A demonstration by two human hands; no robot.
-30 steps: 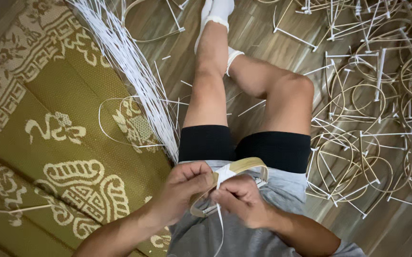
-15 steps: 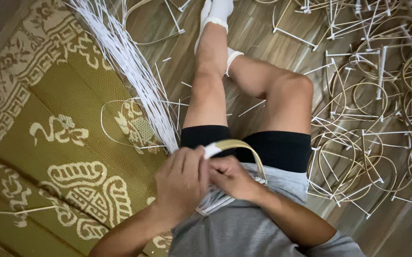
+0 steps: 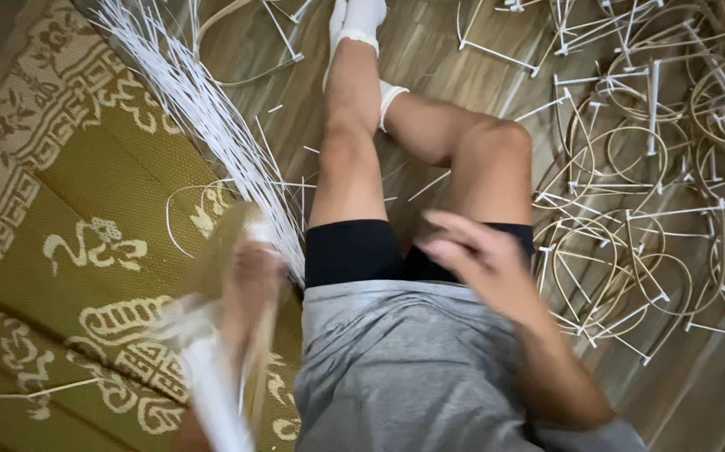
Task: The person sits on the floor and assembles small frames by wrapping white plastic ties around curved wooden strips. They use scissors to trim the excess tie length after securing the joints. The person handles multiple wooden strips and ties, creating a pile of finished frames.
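My left hand [image 3: 249, 280] is out over the olive-and-cream patterned woven mat [image 3: 69, 276], closed round a tan bent-cane hoop w/ white strip wrapping [image 3: 220, 251]. The blur is heavy, so I can't tell exactly how the fingers sit, only that they grip it. The hoop stands roughly upright in my fist, its arc rising above the knuckles and white strip tails [image 3: 212, 385] trailing down toward me. My right hand [image 3: 471, 251] is free, fingers loosely spread and half open, holding nothing, hovering above my right thigh at the hem of the black shorts [image 3: 362, 251]. It's well apart from the hoop, w/ my lap and grey shirt [image 3: 404, 368] between.

Progress, as I judge it: this hoop looks bound, at least partly; the blur hides how far round the wrap goes. Plenty of stock is left. The long sheaf of thin white strips [image 3: 187, 100] fans across the mat edge just beyond my left hand, touching or nearly touching the hoop.

Further out, on the wooden plank floor [image 3: 429, 59] to my right, lies a tangled heap of tan cane rings w/ white ties [image 3: 647, 167]. Can't tell whether those are finished or waiting. My legs stretch ahead, white socks [image 3: 362, 21] at the far end.
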